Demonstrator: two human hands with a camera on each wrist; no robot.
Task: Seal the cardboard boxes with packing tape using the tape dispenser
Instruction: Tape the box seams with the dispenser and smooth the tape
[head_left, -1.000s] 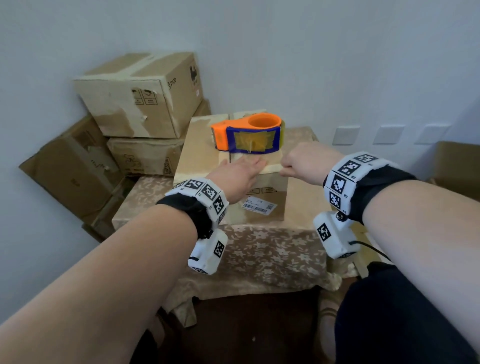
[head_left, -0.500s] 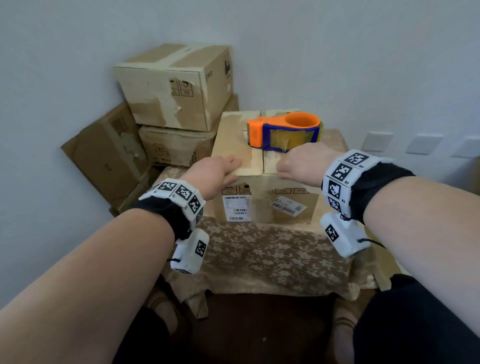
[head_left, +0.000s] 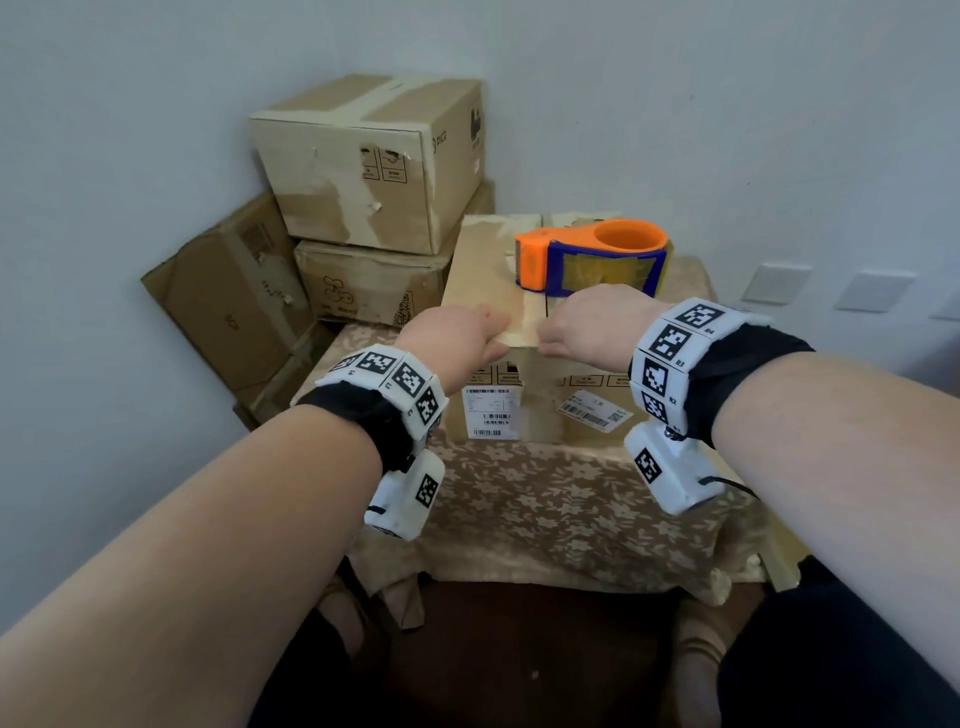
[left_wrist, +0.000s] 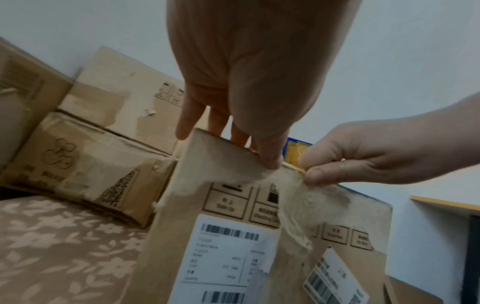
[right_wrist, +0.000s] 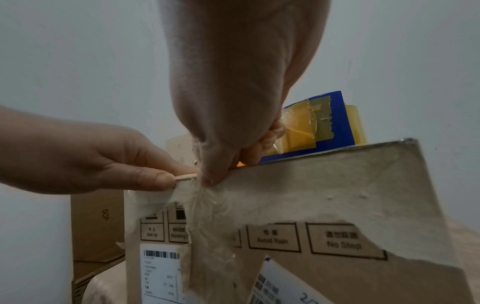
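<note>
We stand at the front edge of the worktop (head_left: 545, 499), which wears a floral cloth, with a cardboard box (head_left: 540, 410) set toward its back left part. Our left hand (head_left: 457, 338) lies on the box's left top flap (head_left: 478, 280), fingers (left_wrist: 187, 121) straight over the top and thumb pinching the flap's front edge. Our right hand (head_left: 587, 327) has its fingers curled, pinching the right flap's front edge at the centre seam, just beside the left thumb. The tape dispenser (head_left: 592, 257) rests on the box top behind our right hand, long axis running left to right, orange cutter end pointing left, roll to the right. Stacked boxes (head_left: 363, 161) crowd the worktop's back left corner against the wall; to the right of the box the cloth shows bare.
</note>
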